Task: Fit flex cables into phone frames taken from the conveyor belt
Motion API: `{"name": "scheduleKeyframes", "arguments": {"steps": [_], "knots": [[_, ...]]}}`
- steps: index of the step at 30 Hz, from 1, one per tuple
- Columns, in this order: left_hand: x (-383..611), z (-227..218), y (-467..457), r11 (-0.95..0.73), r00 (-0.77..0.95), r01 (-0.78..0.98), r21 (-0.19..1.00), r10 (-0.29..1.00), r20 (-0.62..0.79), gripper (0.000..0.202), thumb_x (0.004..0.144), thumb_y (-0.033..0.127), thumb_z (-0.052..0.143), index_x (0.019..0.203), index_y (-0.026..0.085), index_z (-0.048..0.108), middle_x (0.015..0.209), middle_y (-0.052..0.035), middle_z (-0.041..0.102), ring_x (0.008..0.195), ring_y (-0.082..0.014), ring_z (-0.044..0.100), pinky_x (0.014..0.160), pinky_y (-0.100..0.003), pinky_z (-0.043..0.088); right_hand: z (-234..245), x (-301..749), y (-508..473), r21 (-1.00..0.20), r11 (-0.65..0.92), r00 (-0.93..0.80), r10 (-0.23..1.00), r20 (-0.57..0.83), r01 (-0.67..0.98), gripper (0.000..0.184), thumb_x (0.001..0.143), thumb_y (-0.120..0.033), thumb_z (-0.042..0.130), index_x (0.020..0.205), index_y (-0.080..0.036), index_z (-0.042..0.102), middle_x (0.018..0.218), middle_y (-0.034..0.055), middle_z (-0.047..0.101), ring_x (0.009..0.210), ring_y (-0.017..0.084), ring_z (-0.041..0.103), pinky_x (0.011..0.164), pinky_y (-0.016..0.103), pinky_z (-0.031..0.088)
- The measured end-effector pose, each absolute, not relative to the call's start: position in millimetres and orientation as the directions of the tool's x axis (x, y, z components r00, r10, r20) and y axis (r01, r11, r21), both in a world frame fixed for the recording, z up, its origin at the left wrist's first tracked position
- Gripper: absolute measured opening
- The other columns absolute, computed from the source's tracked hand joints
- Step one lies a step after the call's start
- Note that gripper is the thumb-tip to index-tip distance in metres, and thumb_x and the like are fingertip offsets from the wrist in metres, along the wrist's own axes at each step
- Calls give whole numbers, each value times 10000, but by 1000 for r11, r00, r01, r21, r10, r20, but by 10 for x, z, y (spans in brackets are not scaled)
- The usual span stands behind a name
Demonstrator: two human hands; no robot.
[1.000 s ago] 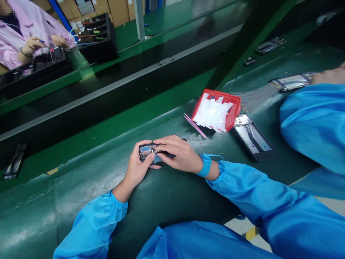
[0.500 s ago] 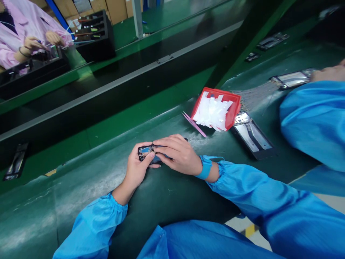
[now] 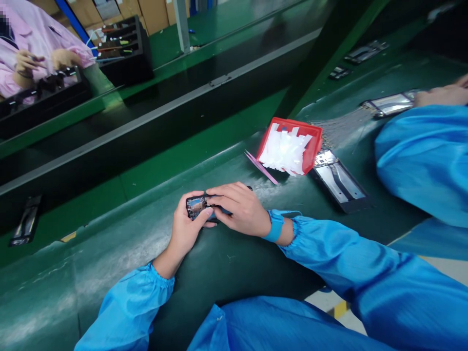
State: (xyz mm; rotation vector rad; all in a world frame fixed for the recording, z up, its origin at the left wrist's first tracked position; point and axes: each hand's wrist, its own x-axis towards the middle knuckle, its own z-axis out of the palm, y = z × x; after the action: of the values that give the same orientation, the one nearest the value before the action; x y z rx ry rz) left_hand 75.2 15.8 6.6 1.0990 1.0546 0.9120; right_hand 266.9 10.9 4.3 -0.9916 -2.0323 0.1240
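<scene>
An opened phone [image 3: 197, 205] with its circuit board bare lies level between my hands, just over the green mat. Its left end is gripped by my left hand [image 3: 187, 219], fingers at the far edge and thumb on top near the board. My right hand [image 3: 241, 209], with a blue wrist strap [image 3: 276, 226], is curled over the right part of the phone. Its fingertips press by the board's edge and cover much of the phone. Pink tweezers [image 3: 261, 168] rest on the mat beyond my right hand, beside a red tray [image 3: 318, 139] of white strips.
Another opened phone [image 3: 340, 180] lies right of the tray. At far left, a phone [image 3: 26, 222] lies on the green strip. A neighbour's blue sleeve [image 3: 420, 161] and hand on a phone [image 3: 393, 105] are at right. Across the line, a person in pink works at a black box [image 3: 54, 92].
My hands keep the same grip on the phone. The phone at far left has shifted slightly right. The hands of the person opposite have moved, and the view has drifted slightly.
</scene>
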Motion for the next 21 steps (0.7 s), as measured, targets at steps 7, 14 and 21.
{"name": "scheduleKeyframes", "arguments": {"steps": [7,14,21], "knots": [[699,78,233,194,162,1,981,968,-191,488,867,506,778,1218,223,592,1075,-39,640,779,-170,723,492,-274,666,47,2637,112,-502,658,-288,724,628,561,216,999,-140,566,1183,-216,652,1290,111,707,1163,271,674,984,474,480],[702,92,189,44,149,75,996,987,-55,463,932,528,699,1252,225,559,1188,-71,608,925,-194,723,577,-286,694,81,2648,186,-641,414,-53,862,504,646,239,911,-282,654,1140,-236,608,1051,59,698,1039,300,627,1044,526,350],[777,34,-31,-79,144,194,978,988,52,396,993,461,640,1280,220,513,1132,-87,678,791,-182,744,562,-270,672,164,2597,146,-688,354,-5,891,453,634,311,849,-385,805,999,-246,571,945,28,620,962,288,560,911,446,364]]}}
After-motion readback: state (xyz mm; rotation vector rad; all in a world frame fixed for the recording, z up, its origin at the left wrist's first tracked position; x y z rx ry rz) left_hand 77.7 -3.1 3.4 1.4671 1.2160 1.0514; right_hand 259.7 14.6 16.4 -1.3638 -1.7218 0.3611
